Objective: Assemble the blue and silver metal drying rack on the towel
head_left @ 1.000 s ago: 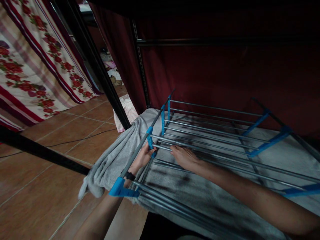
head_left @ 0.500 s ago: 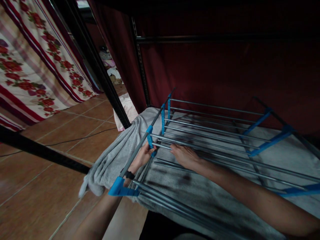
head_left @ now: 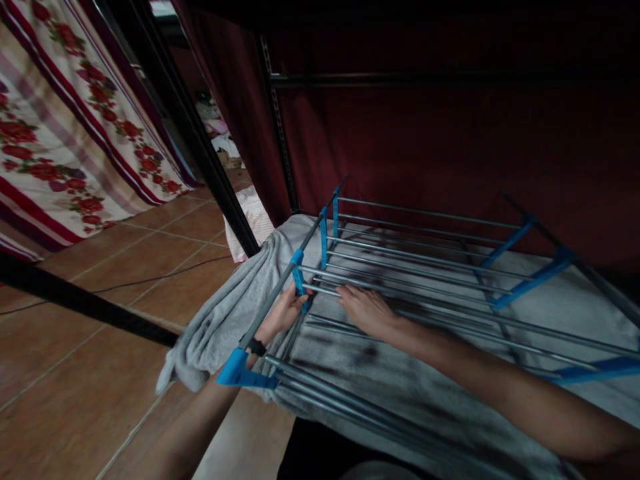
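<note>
A rack of grey metal tubes with blue plastic brackets lies across a grey blanket (head_left: 345,387). My left hand (head_left: 286,311) is closed around a blue bracket (head_left: 299,273) on the rack's left side, with the fingers at its lower part. Beside it, my right hand (head_left: 367,308) grips a metal tube (head_left: 320,290) whose left end meets that bracket; its fingertips are partly hidden. Nearer me, a blue corner piece (head_left: 240,373) sits at the end of the side bar. Several tubes run from it to the right. More blue brackets (head_left: 535,277) show at the far side.
Black metal posts (head_left: 200,133) frame the bed at left. A dark red curtain (head_left: 425,147) hangs behind the rack. A floral curtain (head_left: 85,120) hangs over the tiled floor (head_left: 70,360), where a thin black cable (head_left: 160,275) lies. A striped cloth (head_left: 250,220) hangs beyond the post.
Both hands keep their places on the bracket and tube. The right end of the rack has shifted slightly to the left and up in view.
</note>
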`<state>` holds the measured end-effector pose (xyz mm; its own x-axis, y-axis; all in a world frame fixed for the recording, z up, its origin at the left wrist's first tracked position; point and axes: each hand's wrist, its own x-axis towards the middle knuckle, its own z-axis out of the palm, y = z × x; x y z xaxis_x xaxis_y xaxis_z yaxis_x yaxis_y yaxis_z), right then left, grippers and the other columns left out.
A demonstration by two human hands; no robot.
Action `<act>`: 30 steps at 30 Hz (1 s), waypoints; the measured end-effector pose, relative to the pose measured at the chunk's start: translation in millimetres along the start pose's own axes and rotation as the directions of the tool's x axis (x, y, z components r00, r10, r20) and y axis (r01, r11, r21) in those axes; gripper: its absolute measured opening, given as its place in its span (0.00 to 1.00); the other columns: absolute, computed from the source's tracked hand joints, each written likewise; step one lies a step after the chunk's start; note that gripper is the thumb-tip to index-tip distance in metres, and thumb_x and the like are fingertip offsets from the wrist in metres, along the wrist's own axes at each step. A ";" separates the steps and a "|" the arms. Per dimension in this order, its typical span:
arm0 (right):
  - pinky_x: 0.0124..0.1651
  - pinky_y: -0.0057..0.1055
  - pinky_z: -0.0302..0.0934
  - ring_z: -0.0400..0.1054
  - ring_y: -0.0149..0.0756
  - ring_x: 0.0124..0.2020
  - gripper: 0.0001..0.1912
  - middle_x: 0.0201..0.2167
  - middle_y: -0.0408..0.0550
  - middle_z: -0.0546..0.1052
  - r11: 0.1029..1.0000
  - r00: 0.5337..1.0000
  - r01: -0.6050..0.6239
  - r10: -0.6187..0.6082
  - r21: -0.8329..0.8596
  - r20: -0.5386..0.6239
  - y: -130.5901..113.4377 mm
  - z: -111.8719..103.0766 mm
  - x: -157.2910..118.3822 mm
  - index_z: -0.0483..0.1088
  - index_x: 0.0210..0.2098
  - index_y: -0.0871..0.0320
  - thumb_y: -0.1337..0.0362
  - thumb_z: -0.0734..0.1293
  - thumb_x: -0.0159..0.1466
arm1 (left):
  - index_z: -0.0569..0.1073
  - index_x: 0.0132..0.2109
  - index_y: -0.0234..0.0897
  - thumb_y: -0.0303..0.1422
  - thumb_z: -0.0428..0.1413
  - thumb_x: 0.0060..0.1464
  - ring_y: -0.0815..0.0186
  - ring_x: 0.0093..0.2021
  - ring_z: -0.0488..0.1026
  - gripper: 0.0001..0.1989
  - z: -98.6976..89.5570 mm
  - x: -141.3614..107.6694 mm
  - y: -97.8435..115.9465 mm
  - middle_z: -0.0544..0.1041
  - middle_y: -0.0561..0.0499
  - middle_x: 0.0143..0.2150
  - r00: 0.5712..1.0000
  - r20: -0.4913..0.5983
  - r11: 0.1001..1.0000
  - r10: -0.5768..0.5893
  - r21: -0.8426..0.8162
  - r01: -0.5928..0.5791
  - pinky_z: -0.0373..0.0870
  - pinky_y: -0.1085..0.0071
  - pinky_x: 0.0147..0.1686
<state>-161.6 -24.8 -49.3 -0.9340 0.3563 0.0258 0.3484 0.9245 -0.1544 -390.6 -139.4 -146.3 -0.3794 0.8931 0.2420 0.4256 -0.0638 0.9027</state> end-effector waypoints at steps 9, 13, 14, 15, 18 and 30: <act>0.57 0.38 0.62 0.67 0.41 0.53 0.20 0.53 0.56 0.73 0.967 0.967 0.251 -0.247 -0.054 0.070 16.2 56.7 -47.2 0.67 0.58 0.61 0.73 0.54 0.70 | 0.65 0.62 0.38 0.32 0.57 0.55 0.55 0.54 0.74 0.27 -7.3 -27.4 -32.1 0.75 0.41 0.57 0.996 0.066 0.995 -0.068 -0.074 0.073 0.66 0.52 0.62; 0.55 0.39 0.63 0.70 0.44 0.51 0.19 0.53 0.58 0.74 1.000 0.966 -0.014 0.018 -0.017 0.257 28.8 85.7 -42.6 0.69 0.57 0.62 0.70 0.57 0.69 | 0.67 0.60 0.37 0.29 0.57 0.51 0.57 0.50 0.76 0.28 0.9 -37.4 -51.8 0.78 0.43 0.52 0.992 0.039 0.991 -0.123 -0.041 0.125 0.68 0.51 0.60; 0.56 0.39 0.63 0.70 0.45 0.52 0.19 0.55 0.59 0.73 0.999 0.958 -0.037 0.040 -0.015 0.283 30.4 90.0 -40.0 0.68 0.57 0.62 0.69 0.58 0.69 | 0.67 0.60 0.37 0.28 0.57 0.50 0.58 0.49 0.76 0.28 2.6 -37.8 -53.2 0.78 0.44 0.52 0.992 0.025 0.992 -0.124 -0.035 0.125 0.68 0.52 0.60; 0.57 0.39 0.63 0.70 0.45 0.54 0.19 0.57 0.59 0.73 0.999 0.953 -0.047 0.048 -0.013 0.301 31.4 93.1 -37.4 0.68 0.58 0.62 0.70 0.58 0.69 | 0.67 0.59 0.37 0.28 0.57 0.50 0.58 0.49 0.76 0.27 3.9 -37.4 -53.0 0.78 0.44 0.52 0.993 0.017 0.993 -0.119 -0.027 0.119 0.69 0.52 0.59; 0.56 0.38 0.63 0.71 0.44 0.54 0.21 0.58 0.59 0.73 0.998 0.943 -0.066 0.064 -0.004 0.328 31.6 95.3 -31.5 0.68 0.58 0.61 0.72 0.53 0.70 | 0.68 0.59 0.39 0.29 0.57 0.52 0.58 0.53 0.74 0.26 5.7 -33.3 -44.7 0.75 0.44 0.56 0.996 0.025 0.996 -0.088 -0.014 0.088 0.68 0.54 0.59; 0.46 0.36 0.64 0.74 0.45 0.49 0.17 0.50 0.53 0.78 0.971 0.926 -0.234 0.210 0.041 0.313 28.9 48.0 -28.4 0.67 0.54 0.55 0.60 0.51 0.74 | 0.69 0.53 0.39 0.38 0.61 0.55 0.56 0.58 0.70 0.20 23.2 -22.4 -20.3 0.74 0.44 0.54 0.995 -0.048 0.992 -0.092 -0.093 0.088 0.64 0.56 0.62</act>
<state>-128.8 -14.7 -101.9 -0.8168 0.4815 -0.3178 0.5534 0.8095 -0.1962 -371.6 -147.8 -178.3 -0.4558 0.8729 0.1743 0.3128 -0.0263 0.9495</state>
